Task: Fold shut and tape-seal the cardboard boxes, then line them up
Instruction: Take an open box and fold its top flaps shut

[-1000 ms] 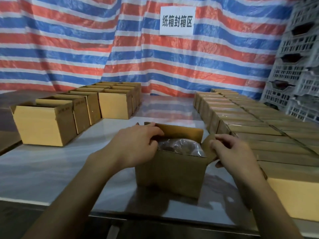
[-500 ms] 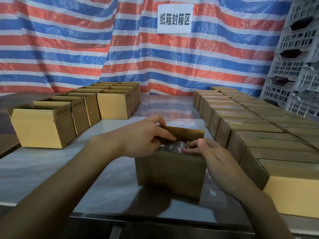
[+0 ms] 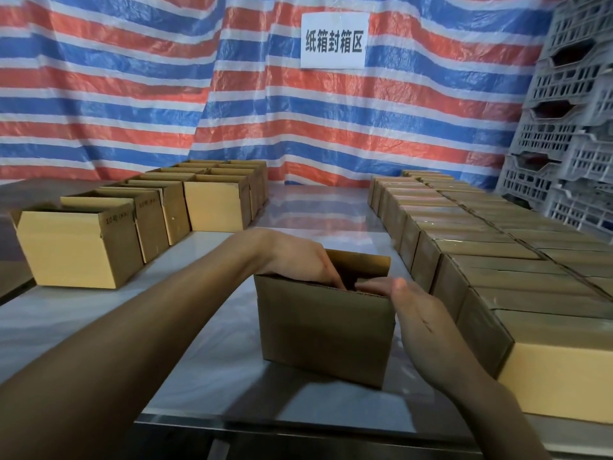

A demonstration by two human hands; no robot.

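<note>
One head-worn view, looking forward and down, close over the counter (image 3: 205,343), facing the striped tarp (image 3: 132,94).

A white sheet (image 3: 334,40) hangs on the striped tarp (image 3: 132,94), high above and beyond the right hand (image 3: 411,303), and it carries the black characters 纸箱封箱区. Well to the left of the left hand (image 3: 298,260), the nearest open box (image 3: 76,250) and the box behind it (image 3: 151,220) each have a small handwritten mark on the side. It begins with "10"; the rest is too small to read with certainty.
</note>
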